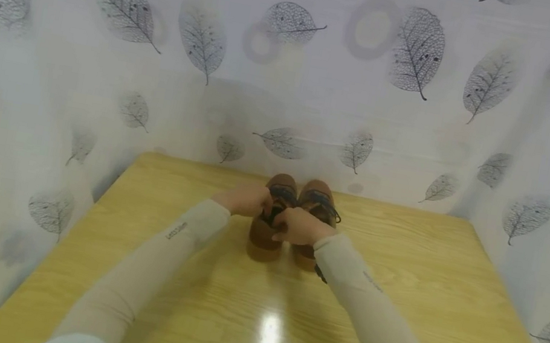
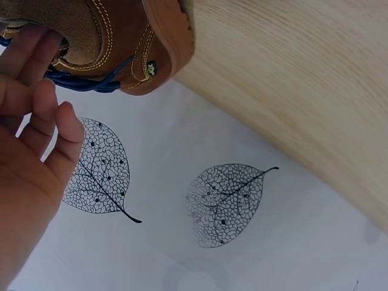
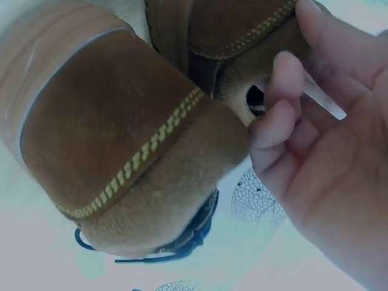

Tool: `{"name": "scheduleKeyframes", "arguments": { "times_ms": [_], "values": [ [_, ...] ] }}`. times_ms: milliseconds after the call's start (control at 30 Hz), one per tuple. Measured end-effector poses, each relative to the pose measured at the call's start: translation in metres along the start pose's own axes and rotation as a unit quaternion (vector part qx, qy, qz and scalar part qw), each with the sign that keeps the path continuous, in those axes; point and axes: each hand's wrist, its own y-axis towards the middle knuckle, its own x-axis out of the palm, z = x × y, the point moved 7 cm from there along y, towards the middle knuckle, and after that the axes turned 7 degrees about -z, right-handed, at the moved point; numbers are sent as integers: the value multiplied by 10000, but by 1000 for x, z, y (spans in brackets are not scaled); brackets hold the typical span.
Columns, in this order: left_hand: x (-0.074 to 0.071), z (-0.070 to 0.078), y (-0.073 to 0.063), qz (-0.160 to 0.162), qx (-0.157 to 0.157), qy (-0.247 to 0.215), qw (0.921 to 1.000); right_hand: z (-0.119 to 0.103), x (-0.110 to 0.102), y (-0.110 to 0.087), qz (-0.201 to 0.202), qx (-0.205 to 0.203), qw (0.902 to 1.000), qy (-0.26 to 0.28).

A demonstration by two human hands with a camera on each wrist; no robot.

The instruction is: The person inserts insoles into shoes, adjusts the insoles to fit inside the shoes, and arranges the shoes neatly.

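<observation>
Two brown leather shoes stand side by side, heels toward me: the left shoe [image 1: 264, 242] and the right shoe [image 1: 319, 188]. Both have dark blue laces; the left shoe's lace [image 2: 91, 82] shows in the left wrist view. My left hand [image 1: 250, 199] is at the left shoe's opening, fingers bent; its fingertips are partly hidden by the collar. From the other side, my right hand [image 1: 301, 227] reaches over the right shoe to the same opening. A narrow whitish strip [image 3: 327, 100] sticks out from between its curled fingers; its kind is unclear.
The shoes stand at the back edge of a yellowish wooden table [image 1: 387, 289]. Right behind them hangs a pale leaf-patterned sheet [image 1: 313, 111], which also borders the table on both sides. The right shoe's loose lace [image 3: 163, 257] hangs over its side.
</observation>
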Motion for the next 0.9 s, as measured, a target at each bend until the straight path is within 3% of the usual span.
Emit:
{"name": "scheduleKeyframes", "arguments": {
  "times_ms": [167, 433, 633, 900],
  "values": [
    [-1, 0, 1, 42, -55, -110, 9999, 1, 1, 2, 159, 197, 9996, 121],
    [-1, 0, 3, 112, 71, 37, 9999, 3, 2, 2, 931, 25, 9943, 511],
    [2, -3, 6, 146, -6, 12, 9999, 6, 6, 8, 671, 237, 9954, 636],
    [0, -4, 8, 218, -27, 31, 9998, 7, 14, 13, 23, 297, 9975, 644]
  ]
}}
